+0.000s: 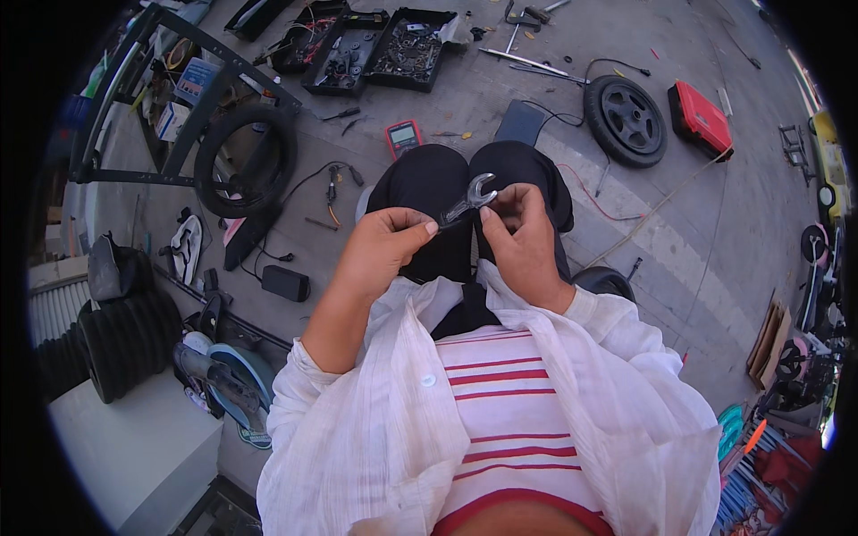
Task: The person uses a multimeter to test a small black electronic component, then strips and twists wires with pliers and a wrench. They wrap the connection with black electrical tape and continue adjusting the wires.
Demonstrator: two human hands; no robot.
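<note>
A silver open-end wrench (472, 200) is held over my knees, slanting up to the right with its jaw at the upper end. My left hand (377, 250) pinches the lower end between thumb and forefinger. By the jaw, my right hand (525, 243) is closed with its thumb and bent fingers against the wrench; the inner side of its grip is hidden. Past my knees a red multimeter (405, 137) lies on the ground, beside a dark flat panel (520, 122).
Black parts trays (407, 49) sit at the far side. A small wheel (625, 121) and a red case (702, 119) lie to the right. On the left are a tyre (245, 161), a metal frame (134, 177), a black power adapter (285, 282) and stacked black tyres (130, 344).
</note>
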